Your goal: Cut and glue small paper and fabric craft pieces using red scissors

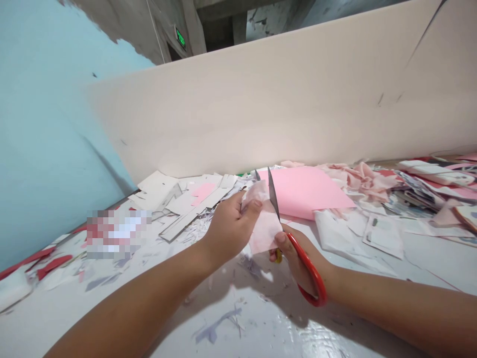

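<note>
My left hand (229,226) pinches a small pale pink piece of paper (263,221) by its upper left edge, fingers closed on it. My right hand (298,258) grips red-handled scissors (311,271), whose blades (273,195) stand apart and point up, one on each side of the paper. Both hands hover just above the white table (238,318). A larger pink sheet (305,191) lies flat right behind the scissors.
White paper strips and cut scraps (186,199) are piled at the back left. Crumpled pink material (357,179) and printed papers (421,194) crowd the right. A tall beige board (279,104) walls the table's far edge. Red scraps (52,263) lie at the left.
</note>
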The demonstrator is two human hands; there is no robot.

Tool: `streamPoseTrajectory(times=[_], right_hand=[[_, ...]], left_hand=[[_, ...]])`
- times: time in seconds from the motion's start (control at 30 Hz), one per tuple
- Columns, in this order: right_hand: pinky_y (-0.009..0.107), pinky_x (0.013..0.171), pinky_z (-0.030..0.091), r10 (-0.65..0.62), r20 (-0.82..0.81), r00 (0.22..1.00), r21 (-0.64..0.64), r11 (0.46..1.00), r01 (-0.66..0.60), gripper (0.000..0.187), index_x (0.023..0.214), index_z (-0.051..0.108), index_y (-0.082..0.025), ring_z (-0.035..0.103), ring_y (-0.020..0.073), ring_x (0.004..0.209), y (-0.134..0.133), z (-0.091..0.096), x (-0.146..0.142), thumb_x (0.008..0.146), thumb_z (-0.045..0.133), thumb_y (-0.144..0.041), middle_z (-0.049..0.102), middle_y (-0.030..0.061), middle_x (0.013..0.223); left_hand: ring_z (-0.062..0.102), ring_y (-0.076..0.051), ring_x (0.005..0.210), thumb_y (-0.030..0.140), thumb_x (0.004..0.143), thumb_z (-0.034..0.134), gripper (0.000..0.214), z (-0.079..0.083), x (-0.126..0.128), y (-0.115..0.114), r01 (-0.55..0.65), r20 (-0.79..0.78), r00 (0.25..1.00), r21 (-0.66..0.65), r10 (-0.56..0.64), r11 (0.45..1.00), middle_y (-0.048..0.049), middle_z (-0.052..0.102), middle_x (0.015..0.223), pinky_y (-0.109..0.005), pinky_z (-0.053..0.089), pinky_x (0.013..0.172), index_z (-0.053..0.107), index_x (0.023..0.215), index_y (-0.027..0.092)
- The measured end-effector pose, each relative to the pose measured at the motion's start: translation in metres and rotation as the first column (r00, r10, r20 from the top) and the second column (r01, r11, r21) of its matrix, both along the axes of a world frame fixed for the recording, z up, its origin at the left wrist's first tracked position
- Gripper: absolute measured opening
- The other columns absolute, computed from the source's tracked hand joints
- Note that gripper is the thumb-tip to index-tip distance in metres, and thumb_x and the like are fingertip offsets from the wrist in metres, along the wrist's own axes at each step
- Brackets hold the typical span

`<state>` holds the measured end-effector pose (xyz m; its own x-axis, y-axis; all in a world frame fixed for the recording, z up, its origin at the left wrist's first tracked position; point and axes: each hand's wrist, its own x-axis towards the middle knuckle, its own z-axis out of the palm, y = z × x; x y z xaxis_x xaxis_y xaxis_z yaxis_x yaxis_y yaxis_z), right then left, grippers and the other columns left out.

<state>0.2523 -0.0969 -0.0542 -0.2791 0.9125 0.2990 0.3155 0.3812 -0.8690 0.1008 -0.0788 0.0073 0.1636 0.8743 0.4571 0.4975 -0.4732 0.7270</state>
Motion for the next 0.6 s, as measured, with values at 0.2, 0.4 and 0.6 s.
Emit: streamPoseTrajectory(times=[0.2, 0.4, 0.6], right_hand=[[0.03, 0.058, 0.044, -0.008, -0.019, 1.0, 0.001, 1.0, 0.008, 0.05, 0.066, 0.045, -0.02, 0.051, 0.0159, 0.059, 0.0013, -0.0016, -0.0012, 0.083, 0.024, -0.063, 0.051, 0.0022, 0.064], [0.029, 0.055, 0.044, -0.024, 0.022, 0.999, 0.03, 0.999, 0.024, 0.051, 0.066, 0.044, -0.02, 0.052, 0.0155, 0.057, 0.0026, -0.0031, -0.0025, 0.084, 0.02, -0.061, 0.052, 0.0023, 0.062], [0.029, 0.051, 0.043, -0.026, 0.052, 0.998, 0.045, 0.999, 0.023, 0.05, 0.064, 0.044, -0.02, 0.05, 0.0144, 0.054, 0.0037, -0.002, -0.0019, 0.086, 0.021, -0.058, 0.052, 0.0016, 0.061]], left_hand=[[0.04, -0.009, 0.05, 0.043, 0.082, 0.043, 0.031, -0.0001, 0.0006, 0.0003, 0.014, 0.03, 0.999, 0.001, -0.014, 1.0, 0.0048, 0.043, 0.055, -0.021, 0.032, 0.049, 0.043, 0.063, 0.018], [0.037, -0.008, 0.049, 0.04, 0.082, 0.044, 0.03, -0.001, 0.0007, 0.0, 0.017, 0.038, 0.999, 0.016, -0.017, 1.0, 0.0053, 0.041, 0.053, -0.02, 0.031, 0.048, 0.041, 0.062, 0.018], [0.038, -0.008, 0.051, 0.04, 0.082, 0.043, 0.029, -0.0016, 0.0006, 0.0002, 0.015, 0.038, 0.999, 0.017, -0.016, 1.0, 0.0045, 0.043, 0.055, -0.02, 0.032, 0.05, 0.043, 0.062, 0.018]])
